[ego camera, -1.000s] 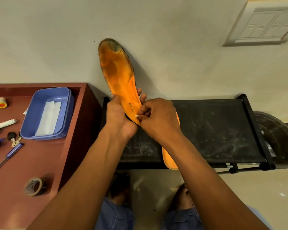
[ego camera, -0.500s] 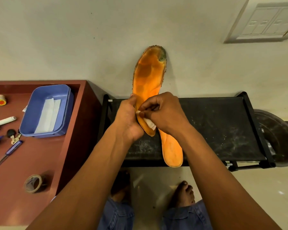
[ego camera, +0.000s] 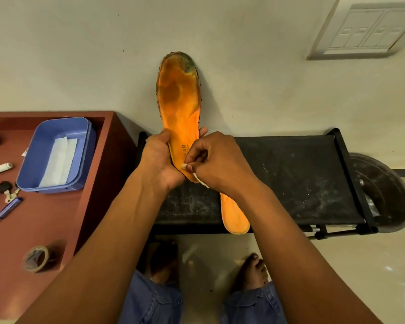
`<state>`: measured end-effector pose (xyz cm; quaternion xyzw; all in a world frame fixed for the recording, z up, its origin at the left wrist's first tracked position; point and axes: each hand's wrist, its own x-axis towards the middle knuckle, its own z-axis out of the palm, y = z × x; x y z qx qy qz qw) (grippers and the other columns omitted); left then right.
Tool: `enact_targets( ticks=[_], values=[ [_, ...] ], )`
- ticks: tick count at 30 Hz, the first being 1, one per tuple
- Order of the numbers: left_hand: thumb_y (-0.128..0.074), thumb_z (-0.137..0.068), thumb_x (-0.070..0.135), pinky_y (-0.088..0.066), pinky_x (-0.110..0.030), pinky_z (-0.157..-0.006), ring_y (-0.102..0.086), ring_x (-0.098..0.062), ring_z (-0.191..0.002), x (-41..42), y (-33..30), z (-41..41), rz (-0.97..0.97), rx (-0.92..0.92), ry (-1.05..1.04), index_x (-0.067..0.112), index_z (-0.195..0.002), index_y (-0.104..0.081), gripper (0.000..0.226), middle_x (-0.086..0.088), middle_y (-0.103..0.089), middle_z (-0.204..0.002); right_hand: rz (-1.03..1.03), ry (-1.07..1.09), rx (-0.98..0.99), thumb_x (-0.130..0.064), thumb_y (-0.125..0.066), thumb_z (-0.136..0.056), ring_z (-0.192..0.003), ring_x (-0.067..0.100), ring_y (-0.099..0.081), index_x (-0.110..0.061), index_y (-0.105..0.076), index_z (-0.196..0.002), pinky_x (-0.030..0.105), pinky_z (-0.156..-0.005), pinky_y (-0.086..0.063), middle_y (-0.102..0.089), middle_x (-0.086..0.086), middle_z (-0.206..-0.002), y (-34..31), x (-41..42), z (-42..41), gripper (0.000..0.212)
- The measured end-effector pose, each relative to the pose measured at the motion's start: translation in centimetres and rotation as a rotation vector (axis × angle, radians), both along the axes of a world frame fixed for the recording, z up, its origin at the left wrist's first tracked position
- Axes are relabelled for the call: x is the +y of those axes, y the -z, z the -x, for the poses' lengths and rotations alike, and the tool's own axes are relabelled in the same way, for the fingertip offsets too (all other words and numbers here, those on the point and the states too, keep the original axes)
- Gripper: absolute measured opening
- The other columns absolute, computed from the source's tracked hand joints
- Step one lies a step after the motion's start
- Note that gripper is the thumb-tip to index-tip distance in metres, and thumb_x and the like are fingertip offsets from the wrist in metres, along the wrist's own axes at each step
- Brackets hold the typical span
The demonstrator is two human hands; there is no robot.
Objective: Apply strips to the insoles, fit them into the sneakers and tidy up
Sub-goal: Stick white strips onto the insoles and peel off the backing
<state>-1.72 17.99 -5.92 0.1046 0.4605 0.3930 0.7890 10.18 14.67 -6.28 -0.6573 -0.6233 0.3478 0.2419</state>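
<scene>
Two orange insoles in view: one insole (ego camera: pixel 178 101) held upright in front of the wall, toe end up and printed face toward the camera; a second insole (ego camera: pixel 234 216) lies on the black rack (ego camera: pixel 290 174) below the hands. No sneakers identifiable.

Left hand (ego camera: pixel 158 160): grip closed around the raised insole at its heel portion, thumb on the near face, fingers wrapping behind. Likely reason: holding it upright steadies it and keeps the heel area presented to the other hand.

Right hand (ego camera: pixel 218 162): thumb and forefinger pinched on a small white strip (ego camera: pixel 198 177) at the insole's heel edge; remaining fingers curled. Strip end touches the insole; cannot tell whether it is being pressed down or its backing peeled. Judged step: applying the strip to the first insole.

Spare white strips (ego camera: pixel 60 160) lie in the blue tray (ego camera: pixel 56 127) on the red-brown worktop (ego camera: pixel 45 218), within easy reach to the left. Tape roll (ego camera: pixel 36 258) sits near the worktop's front.
</scene>
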Motion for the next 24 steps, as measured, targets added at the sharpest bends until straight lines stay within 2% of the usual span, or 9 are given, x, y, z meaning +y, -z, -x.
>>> enact_targets(
  ticks=[2, 4, 8, 10, 12, 16, 18, 20, 24],
  values=[
    [-0.030, -0.110, 0.042, -0.058, -0.047, -0.077, -0.074, -0.033, -0.098, -0.2, -0.2, 0.0, -0.010, 0.023, 0.005, 0.010, -0.135, -0.053, 0.047, -0.020, -0.077, -0.108, -0.055, 0.055, -0.064, -0.019, -0.082, -0.084, -0.090, 0.015, -0.068, -0.021, -0.080, -0.090, 0.033, -0.087, -0.060, -0.073, 0.000, -0.101, 0.1, 0.0, 0.3, 0.007],
    [-0.034, -0.109, 0.040, -0.058, -0.048, -0.075, -0.076, -0.034, -0.095, -0.3, -0.2, -0.1, -0.022, 0.060, 0.026, 0.010, -0.134, -0.055, 0.045, -0.019, -0.076, -0.110, -0.105, 0.125, -0.115, -0.020, -0.081, -0.084, -0.088, 0.014, -0.067, -0.021, -0.080, -0.092, 0.033, -0.088, -0.059, -0.073, -0.002, -0.097, 0.2, 0.0, 0.3, 0.008],
    [-0.036, -0.107, 0.044, -0.055, -0.049, -0.092, -0.076, -0.033, -0.097, -0.3, 0.3, -0.4, -0.005, 0.069, 0.094, 0.012, -0.138, -0.056, 0.048, -0.018, -0.071, -0.124, -0.258, 0.271, -0.207, -0.020, -0.077, -0.087, -0.087, 0.017, -0.069, -0.020, -0.080, -0.094, 0.035, -0.085, -0.060, -0.075, 0.001, -0.097, 0.9, 0.3, -0.5, 0.008],
    [-0.038, -0.106, 0.044, -0.048, -0.049, -0.107, -0.066, -0.033, -0.121, 0.0, 0.7, -0.4, 0.012, 0.052, 0.096, 0.012, -0.141, -0.054, 0.050, -0.018, -0.068, -0.130, -0.267, 0.294, -0.147, -0.023, -0.078, -0.087, -0.085, 0.014, -0.069, -0.023, -0.080, -0.091, 0.034, -0.085, -0.060, -0.076, -0.003, -0.094, 1.2, 0.5, -1.0, 0.005],
    [-0.039, -0.106, 0.043, -0.042, -0.049, -0.114, -0.057, -0.035, -0.133, 0.1, 0.8, -0.4, 0.007, 0.027, 0.060, 0.012, -0.142, -0.053, 0.049, -0.020, -0.068, -0.131, -0.228, 0.270, -0.050, -0.024, -0.081, -0.086, -0.080, 0.009, -0.068, -0.025, -0.080, -0.088, 0.031, -0.083, -0.060, -0.075, -0.008, -0.089, 1.2, 0.6, -1.4, 0.002],
    [-0.029, -0.108, 0.040, -0.050, -0.048, -0.104, -0.069, -0.037, -0.111, 0.2, 0.3, -0.2, -0.004, 0.018, -0.061, 0.007, -0.133, -0.056, 0.050, -0.022, -0.070, -0.125, -0.081, 0.134, 0.039, -0.022, -0.086, -0.080, -0.080, 0.006, -0.068, -0.024, -0.081, -0.084, 0.028, -0.082, -0.058, -0.076, -0.009, -0.085, 1.0, 0.6, -1.3, 0.007],
    [-0.026, -0.108, 0.041, -0.053, -0.048, -0.099, -0.068, -0.033, -0.115, 0.5, 0.4, 0.3, 0.005, -0.004, -0.138, 0.004, -0.132, -0.058, 0.054, -0.019, -0.071, -0.126, 0.008, 0.043, 0.069, -0.021, -0.087, -0.080, -0.083, 0.007, -0.068, -0.023, -0.081, -0.084, 0.024, -0.080, -0.056, -0.075, -0.010, -0.084, 0.6, 0.4, -1.0, 0.007],
    [-0.025, -0.108, 0.040, -0.053, -0.048, -0.101, -0.069, -0.032, -0.116, 0.8, 0.7, 0.9, 0.009, -0.017, -0.198, 0.004, -0.130, -0.060, 0.055, -0.017, -0.073, -0.122, 0.064, -0.022, 0.112, -0.018, -0.087, -0.080, -0.084, 0.007, -0.069, -0.022, -0.081, -0.083, 0.025, -0.081, -0.056, -0.073, -0.012, -0.080, 0.3, 0.3, -0.8, 0.008],
    [-0.024, -0.108, 0.040, -0.052, -0.048, -0.101, -0.072, -0.031, -0.112, 0.9, 1.0, 1.1, 0.003, -0.027, -0.213, 0.006, -0.128, -0.061, 0.054, -0.015, -0.075, -0.117, 0.068, -0.070, 0.130, -0.014, -0.087, -0.078, -0.075, 0.005, -0.067, -0.021, -0.080, -0.079, 0.026, -0.080, -0.057, -0.072, -0.012, -0.076, 0.1, 0.2, -0.9, 0.010]
  ],
)
